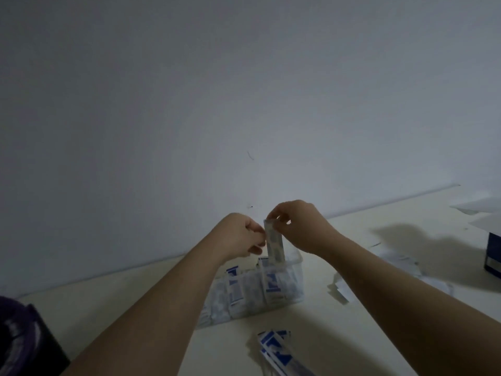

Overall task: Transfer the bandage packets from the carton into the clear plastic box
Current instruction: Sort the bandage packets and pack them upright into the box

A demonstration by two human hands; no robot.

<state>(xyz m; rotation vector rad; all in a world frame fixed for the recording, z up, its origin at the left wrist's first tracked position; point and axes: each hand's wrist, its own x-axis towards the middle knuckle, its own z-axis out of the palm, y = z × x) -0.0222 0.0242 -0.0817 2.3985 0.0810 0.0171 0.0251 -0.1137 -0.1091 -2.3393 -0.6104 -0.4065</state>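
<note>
Over the clear plastic box (298, 270), the right hand (295, 226) has a pinching grip on the top of the upright bandage packet (274, 241), the left hand (244, 234) nipping its edge, so it should go straight down beside the standing packets (272, 286).

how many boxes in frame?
2. The clear plastic box sits mid-table, full of packets; left hand and right hand pinch a bandage packet over it. A blue carton is cut off at the right edge. Others may be out of frame.
</note>
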